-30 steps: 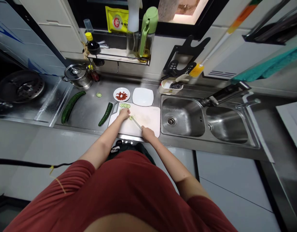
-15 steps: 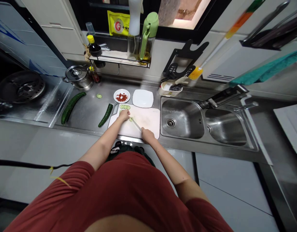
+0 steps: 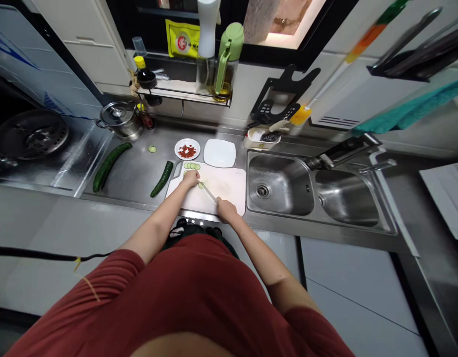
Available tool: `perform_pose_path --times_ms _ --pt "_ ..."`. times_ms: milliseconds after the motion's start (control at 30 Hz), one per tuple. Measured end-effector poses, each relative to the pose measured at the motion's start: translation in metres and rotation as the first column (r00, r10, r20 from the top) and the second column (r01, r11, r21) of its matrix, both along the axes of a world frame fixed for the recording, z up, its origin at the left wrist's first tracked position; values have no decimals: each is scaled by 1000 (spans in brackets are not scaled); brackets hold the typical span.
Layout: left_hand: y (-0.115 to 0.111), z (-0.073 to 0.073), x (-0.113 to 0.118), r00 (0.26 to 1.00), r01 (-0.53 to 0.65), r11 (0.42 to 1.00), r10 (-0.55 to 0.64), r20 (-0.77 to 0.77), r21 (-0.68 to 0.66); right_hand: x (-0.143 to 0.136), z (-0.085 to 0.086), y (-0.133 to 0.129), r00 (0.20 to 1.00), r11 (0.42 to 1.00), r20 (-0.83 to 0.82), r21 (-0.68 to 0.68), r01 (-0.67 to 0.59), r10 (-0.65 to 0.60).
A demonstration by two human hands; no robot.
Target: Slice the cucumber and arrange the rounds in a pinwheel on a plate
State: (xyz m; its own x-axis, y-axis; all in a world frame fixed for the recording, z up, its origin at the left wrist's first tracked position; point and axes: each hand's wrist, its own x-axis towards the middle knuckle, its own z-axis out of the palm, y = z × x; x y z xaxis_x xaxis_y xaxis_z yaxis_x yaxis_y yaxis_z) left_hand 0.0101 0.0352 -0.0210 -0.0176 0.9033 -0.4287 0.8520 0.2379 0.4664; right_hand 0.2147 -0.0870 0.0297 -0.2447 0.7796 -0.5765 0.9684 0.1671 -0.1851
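A white cutting board (image 3: 229, 186) lies on the steel counter. My right hand (image 3: 226, 209) is closed round the handle of a knife (image 3: 209, 193), whose blade points up and left over the board. By the blade tip lies a cucumber slice (image 3: 201, 185). On the board's left part, my left hand (image 3: 191, 178) has its fingers pressed together; what they hold, if anything, is too small to make out. Overlapping cucumber slices (image 3: 192, 166) sit just above it. Left of the board rests a cut cucumber piece (image 3: 162, 179), and a whole cucumber (image 3: 110, 166) lies farther left.
Behind the board are a plate of chopped red pieces (image 3: 187, 148) and a white square plate (image 3: 220, 152). A double sink (image 3: 281, 183) adjoins on the right. A steel pot (image 3: 120, 120) stands at the back left, near a small cucumber end (image 3: 152, 148).
The whole view has shifted very slightly. Both hands and the knife keep nearly the same place over the board.
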Motion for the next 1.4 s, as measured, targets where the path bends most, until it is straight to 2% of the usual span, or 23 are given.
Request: perform_pose_path --times_ms 333,533,800,1133,1400 --pt "-3 6 1 1000 14 1000 -13 -11 15 9 1 -8 1000 1000 13 -15 -11 12" --pt "-3 10 2 1000 13 1000 -13 -14 2 4 3 -4 1000 1000 10 -13 -3 3" --pt "-2 6 2 1000 11 1000 -11 -2 6 -1 4 1 1000 1000 5 -15 -2 2" --pt "-1 1 1 1000 -6 1000 6 6 8 5 1 -5 1000 1000 12 -5 6 -6" --pt "-2 5 1 1000 13 1000 -13 -5 4 13 -1 -12 999 1000 33 -16 3 -3"
